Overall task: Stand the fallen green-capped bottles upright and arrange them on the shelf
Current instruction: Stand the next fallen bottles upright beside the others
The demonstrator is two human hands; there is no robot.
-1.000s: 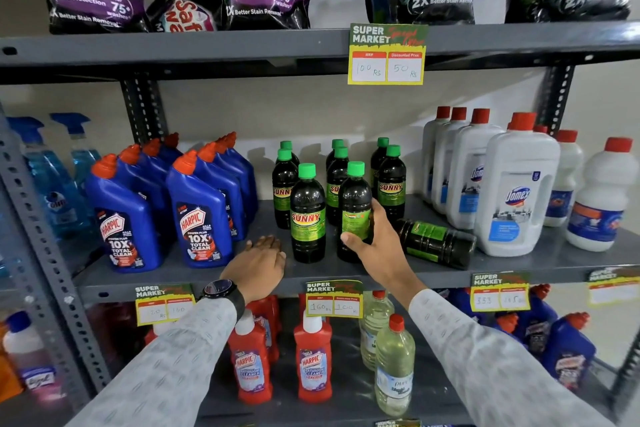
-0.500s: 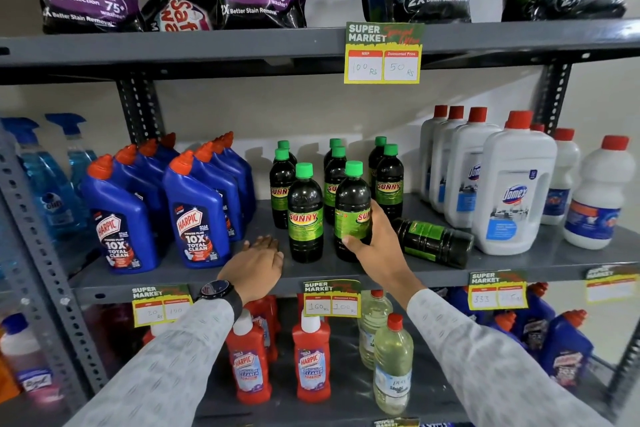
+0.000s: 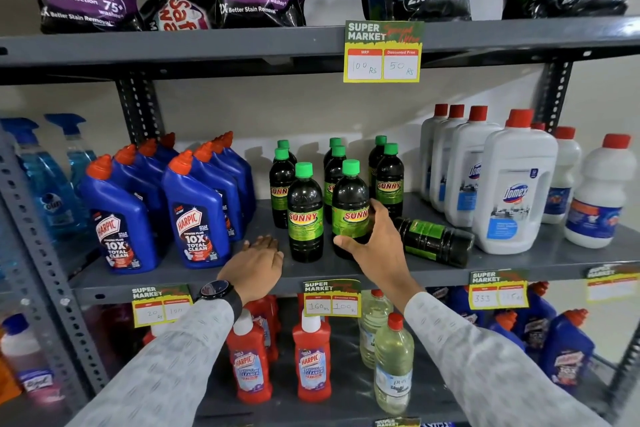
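Several dark green-capped Sunny bottles stand upright on the middle grey shelf (image 3: 346, 274). My right hand (image 3: 374, 239) is wrapped around the lower body of the front right upright bottle (image 3: 349, 204). Another upright bottle (image 3: 305, 215) stands just left of it. One green-labelled bottle (image 3: 433, 241) lies on its side to the right of my right hand, its cap hidden behind that hand. My left hand (image 3: 256, 262) rests flat on the shelf, palm down, holding nothing, left of the front bottles.
Blue Harpic bottles (image 3: 194, 215) crowd the shelf's left side and white Domex bottles (image 3: 512, 191) its right, close to the fallen bottle. Price tags (image 3: 331, 298) hang off the shelf edge. Red Harpic bottles (image 3: 310, 360) stand on the shelf below, pouches above.
The front right bottle has turned in my right hand, so its Sunny label now faces forward. My left hand has stayed on the shelf.
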